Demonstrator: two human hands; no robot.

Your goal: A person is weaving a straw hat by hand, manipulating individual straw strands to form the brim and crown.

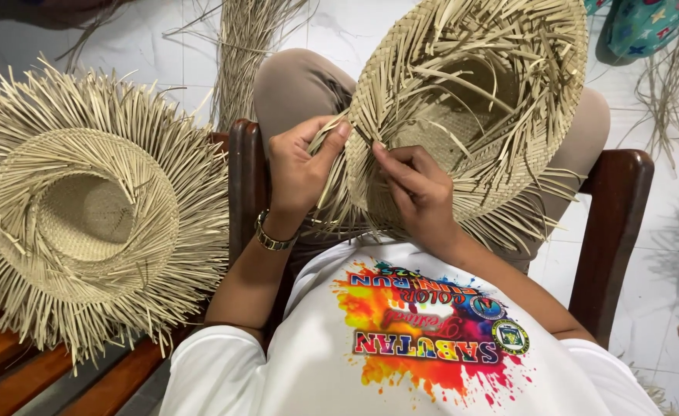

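The unfinished woven straw hat [470, 100] is resting brim-up on the person's lap. The left hand [297, 166] is pinching a loose straw strip [326, 166] at the brim edge between thumb and fingers; the right hand [420, 192] is pressing fingertips closed on the adjacent weave. In this step, holding each strip flat and taut should be keeping the edge even. A second straw hat [85, 208] is lying on the wooden surface [16, 377] to the left. A multicoloured splash print is showing on the white shirt [401, 339].
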